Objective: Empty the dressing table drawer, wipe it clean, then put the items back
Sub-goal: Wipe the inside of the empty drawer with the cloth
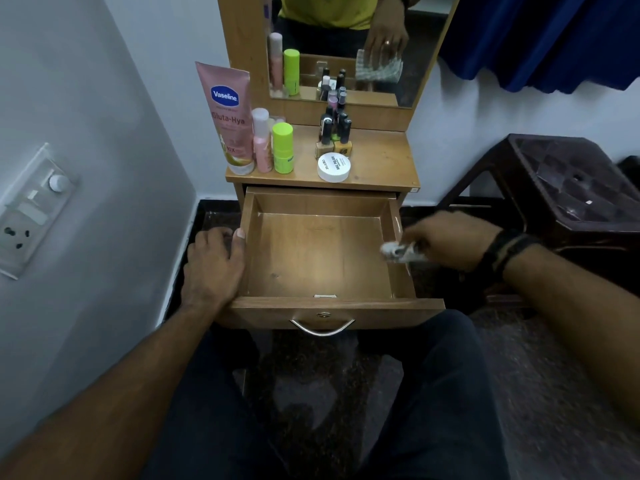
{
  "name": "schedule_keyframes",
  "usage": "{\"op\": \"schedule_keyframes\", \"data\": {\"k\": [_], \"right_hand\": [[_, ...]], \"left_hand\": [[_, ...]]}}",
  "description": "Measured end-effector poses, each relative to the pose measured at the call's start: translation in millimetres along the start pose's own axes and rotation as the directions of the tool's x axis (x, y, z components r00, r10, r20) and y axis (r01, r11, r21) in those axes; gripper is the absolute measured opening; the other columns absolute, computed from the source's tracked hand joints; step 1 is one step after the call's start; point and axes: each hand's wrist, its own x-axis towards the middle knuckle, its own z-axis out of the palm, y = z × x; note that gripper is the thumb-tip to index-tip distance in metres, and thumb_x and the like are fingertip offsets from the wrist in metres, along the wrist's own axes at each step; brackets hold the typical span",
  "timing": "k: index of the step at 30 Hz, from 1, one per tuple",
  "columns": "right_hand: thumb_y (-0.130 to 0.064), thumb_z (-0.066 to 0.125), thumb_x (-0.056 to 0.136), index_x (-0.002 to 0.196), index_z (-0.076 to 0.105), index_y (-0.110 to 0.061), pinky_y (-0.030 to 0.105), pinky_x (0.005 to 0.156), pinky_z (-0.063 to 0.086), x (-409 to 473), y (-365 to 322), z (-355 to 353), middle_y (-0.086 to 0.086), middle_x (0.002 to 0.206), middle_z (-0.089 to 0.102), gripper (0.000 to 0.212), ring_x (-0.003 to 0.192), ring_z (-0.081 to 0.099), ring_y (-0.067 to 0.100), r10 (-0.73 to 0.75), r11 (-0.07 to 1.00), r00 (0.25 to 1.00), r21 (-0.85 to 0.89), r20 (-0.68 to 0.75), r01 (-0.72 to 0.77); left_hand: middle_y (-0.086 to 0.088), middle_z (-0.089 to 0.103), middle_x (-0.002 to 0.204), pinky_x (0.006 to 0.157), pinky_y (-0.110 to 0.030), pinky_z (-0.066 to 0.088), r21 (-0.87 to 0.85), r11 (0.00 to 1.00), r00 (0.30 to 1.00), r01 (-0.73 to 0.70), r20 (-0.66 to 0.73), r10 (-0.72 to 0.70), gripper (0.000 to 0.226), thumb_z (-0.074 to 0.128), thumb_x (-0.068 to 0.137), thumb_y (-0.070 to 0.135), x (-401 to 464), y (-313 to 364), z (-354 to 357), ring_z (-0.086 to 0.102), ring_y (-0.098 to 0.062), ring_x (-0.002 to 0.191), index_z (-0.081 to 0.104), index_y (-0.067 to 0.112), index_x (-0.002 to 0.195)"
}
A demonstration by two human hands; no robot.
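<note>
The wooden drawer (318,251) of the dressing table stands pulled out, its inside bare. My left hand (214,261) grips the drawer's left wall, thumb over the rim. My right hand (450,240), blurred, holds a small white-grey cloth (398,252) against the drawer's right wall. On the table top (381,157) stand a pink Vaseline tube (230,116), a pink bottle (261,140), a green stick (283,147), several nail polish bottles (334,133) and a white round jar (334,167).
A mirror (346,46) rises behind the table top. A dark plastic stool (571,188) stands to the right, a blue curtain (540,39) above it. The wall on the left carries a switch panel (31,209). My legs are under the drawer's metal handle (322,329).
</note>
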Motion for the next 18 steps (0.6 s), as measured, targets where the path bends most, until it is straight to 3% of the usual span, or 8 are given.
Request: {"op": "schedule_keyframes", "data": {"k": [2,4,8,11,15,18], "right_hand": [[-0.019,0.053,0.098,0.130,0.061,-0.033,0.033,0.097,0.049,-15,1,27,-0.004,0.122,0.065,0.036,0.107,0.060,0.014,-0.003,0.999,0.989,0.053,0.146,-0.005],[-0.012,0.052,0.095,0.131,0.062,-0.034,0.029,0.098,0.047,-20,5,47,-0.006,0.129,0.064,0.043,0.114,0.060,0.013,0.003,0.996,0.985,0.086,0.172,-0.018],[-0.020,0.059,0.094,0.124,0.067,-0.030,0.027,0.088,0.049,-12,12,64,-0.006,0.119,0.067,0.032,0.106,0.062,0.012,0.024,0.993,0.999,0.118,0.043,-0.029],[-0.028,0.065,0.092,0.117,0.069,-0.026,0.022,0.073,0.041,5,16,65,-0.002,0.108,0.069,0.025,0.092,0.061,0.011,0.061,0.987,0.991,0.156,-0.118,-0.043],[-0.034,0.062,0.094,0.118,0.068,-0.018,0.026,0.071,0.040,38,21,56,0.006,0.106,0.066,0.030,0.084,0.055,0.015,0.228,0.952,0.907,0.277,-0.354,-0.131],[-0.034,0.061,0.094,0.110,0.072,-0.015,0.028,0.071,0.037,53,23,59,0.011,0.104,0.068,0.027,0.088,0.060,0.026,0.335,0.914,0.843,0.364,-0.421,-0.181]], "left_hand": [[-0.009,0.051,0.131,0.101,-0.053,0.044,-0.005,1.000,1.000,-0.003,0.003,0.003,0.066,0.025,0.097,0.068,0,1,1,0.046,-0.028,0.121,0.053,0.018,0.130],[-0.009,0.051,0.132,0.101,-0.053,0.043,-0.009,1.000,1.000,-0.006,0.000,0.006,0.065,0.025,0.098,0.066,-1,2,1,0.047,-0.028,0.121,0.053,0.018,0.131],[-0.010,0.052,0.131,0.101,-0.051,0.044,0.011,1.000,1.000,-0.010,0.002,0.010,0.058,0.029,0.101,0.061,-1,2,1,0.047,-0.027,0.121,0.054,0.017,0.131],[-0.010,0.052,0.128,0.100,-0.051,0.044,0.006,1.000,1.000,-0.017,-0.005,0.017,0.057,0.030,0.101,0.060,-1,3,1,0.048,-0.027,0.119,0.055,0.016,0.129],[-0.009,0.052,0.128,0.101,-0.052,0.045,0.009,1.000,1.000,-0.013,0.003,0.013,0.057,0.031,0.102,0.060,0,2,1,0.048,-0.025,0.118,0.054,0.017,0.130],[-0.009,0.052,0.128,0.101,-0.051,0.045,0.011,1.000,1.000,-0.010,-0.001,0.010,0.056,0.031,0.102,0.059,-1,2,1,0.048,-0.024,0.118,0.054,0.016,0.130]]}}
